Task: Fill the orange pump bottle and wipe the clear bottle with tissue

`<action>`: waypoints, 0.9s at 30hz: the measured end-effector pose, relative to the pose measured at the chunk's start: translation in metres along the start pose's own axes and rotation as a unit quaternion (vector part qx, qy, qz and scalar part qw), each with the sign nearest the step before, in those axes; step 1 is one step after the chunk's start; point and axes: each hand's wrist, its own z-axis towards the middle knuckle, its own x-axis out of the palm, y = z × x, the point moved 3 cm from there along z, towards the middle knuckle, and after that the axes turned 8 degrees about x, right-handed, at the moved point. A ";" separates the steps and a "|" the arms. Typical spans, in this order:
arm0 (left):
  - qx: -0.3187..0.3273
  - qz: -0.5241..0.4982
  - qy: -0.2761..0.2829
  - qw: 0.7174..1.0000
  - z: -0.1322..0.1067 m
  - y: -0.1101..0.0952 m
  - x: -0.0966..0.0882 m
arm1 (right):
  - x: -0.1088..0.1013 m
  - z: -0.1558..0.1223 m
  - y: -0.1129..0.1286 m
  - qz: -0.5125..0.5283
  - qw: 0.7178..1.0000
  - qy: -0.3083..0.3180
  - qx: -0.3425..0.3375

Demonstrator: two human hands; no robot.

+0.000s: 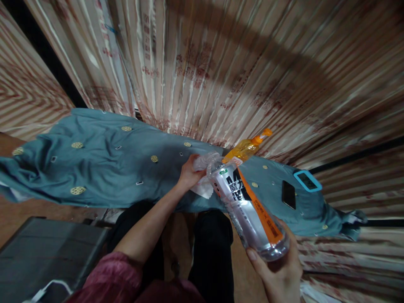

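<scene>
**Clear bottle held over the teal-covered surface**

While the right hand (279,271) grips the base of a clear plastic bottle with a silver-and-orange label (249,208), the left hand (189,173) clasps a crumpled white tissue (203,187) at its neck (cap hidden). An orange-capped bottle of yellow liquid (248,148) stands just behind on the teal cloth-covered surface (104,164).

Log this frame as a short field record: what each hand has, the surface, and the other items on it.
right hand: grips the base of a clear plastic bottle with a silver and orange label, tilted away from the person
left hand: at the bottle's neck, pressing a white cloth there
surface: table covered by a blue-green cloth with gold dots
behind the bottle: orange bottle with an orange cap
at the right: black phone and a blue-framed device, lying flat
</scene>
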 end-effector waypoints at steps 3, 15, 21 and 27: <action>0.001 0.002 0.005 1.000 0.000 0.000 0.000 | 0.001 -0.001 0.000 0.012 1.000 0.003 0.011; 0.008 -0.006 -0.002 1.000 0.001 0.002 0.001 | 0.001 -0.001 0.001 0.009 1.000 -0.003 0.003; 0.004 0.005 0.001 1.000 0.000 0.000 0.000 | 0.001 -0.001 0.000 0.008 1.000 -0.005 0.003; 0.004 -0.003 -0.004 1.000 0.000 0.001 0.001 | 0.001 -0.002 0.000 0.004 1.000 -0.006 0.004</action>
